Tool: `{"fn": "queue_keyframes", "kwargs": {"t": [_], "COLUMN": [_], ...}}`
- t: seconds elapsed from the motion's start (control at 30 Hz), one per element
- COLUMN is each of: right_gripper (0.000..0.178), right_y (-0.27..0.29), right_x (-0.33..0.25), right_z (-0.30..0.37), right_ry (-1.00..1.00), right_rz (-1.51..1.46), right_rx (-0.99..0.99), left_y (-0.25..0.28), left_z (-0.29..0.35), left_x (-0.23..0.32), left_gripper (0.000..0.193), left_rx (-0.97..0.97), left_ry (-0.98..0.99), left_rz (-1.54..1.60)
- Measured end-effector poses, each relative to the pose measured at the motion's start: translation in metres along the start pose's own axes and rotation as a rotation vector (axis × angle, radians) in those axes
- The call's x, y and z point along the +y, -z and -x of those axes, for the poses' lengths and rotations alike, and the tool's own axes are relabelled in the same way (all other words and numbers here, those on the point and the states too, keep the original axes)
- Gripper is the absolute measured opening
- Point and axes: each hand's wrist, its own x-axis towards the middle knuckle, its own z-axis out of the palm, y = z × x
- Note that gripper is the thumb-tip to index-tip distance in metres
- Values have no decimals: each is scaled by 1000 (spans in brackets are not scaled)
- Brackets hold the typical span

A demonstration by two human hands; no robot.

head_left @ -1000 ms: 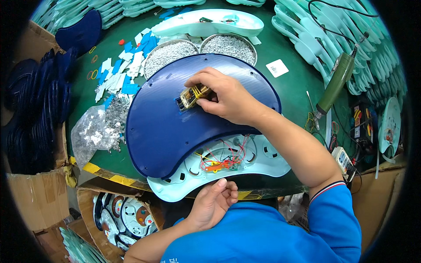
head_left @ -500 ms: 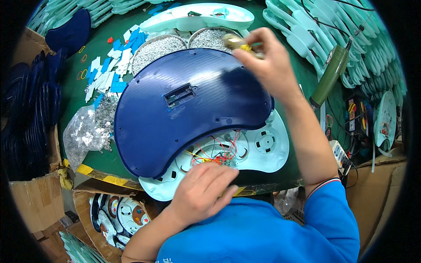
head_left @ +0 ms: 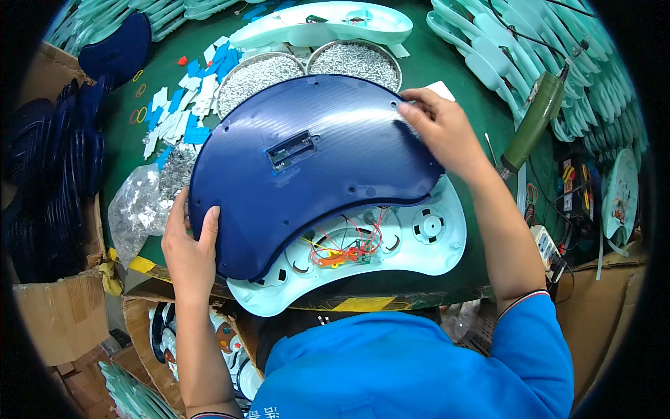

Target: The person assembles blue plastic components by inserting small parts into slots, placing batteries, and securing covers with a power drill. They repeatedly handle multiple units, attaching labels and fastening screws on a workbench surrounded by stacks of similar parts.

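A dark blue curved plastic cover (head_left: 307,160) with a battery compartment (head_left: 292,149) in its face lies over a pale mint-green shell (head_left: 433,244). My left hand (head_left: 187,241) grips the cover's left edge, thumb on top and fingers at the side. At the upper right rim, my right hand (head_left: 447,133) holds the same cover, its thumb on the surface and fingers along the edge. Red and yellow wires (head_left: 342,241) and a small circuit board (head_left: 363,257) show inside the shell, below the cover's near edge. The rest of the shell's inside is hidden.
Two round trays of screws (head_left: 356,59) stand behind the cover, near another mint shell (head_left: 321,24). A green electric screwdriver (head_left: 534,122) hangs at the right. Blue and white pieces (head_left: 174,115) and a plastic bag (head_left: 139,209) lie left; dark blue covers (head_left: 52,188) are stacked beyond.
My left hand has moved from the wires to the cover's left edge. My right hand has come down onto the upper right rim; the yellowish object it held is out of sight.
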Motion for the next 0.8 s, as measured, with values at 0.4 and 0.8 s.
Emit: {"fn": "queue_keyframes", "kwargs": {"t": [0.4,0.8], "right_gripper": [57,57], "right_y": [25,28], "right_x": [-26,-13], "right_z": [103,99], "right_ry": [-181,-235], "right_rz": [424,123], "right_rx": [-73,-223], "left_y": [-16,-31], "left_z": [35,24], "left_x": [15,11], "left_gripper": [43,42], "left_rx": [13,71], "left_ry": [-171,-257], "left_rz": [-133,-329]}}
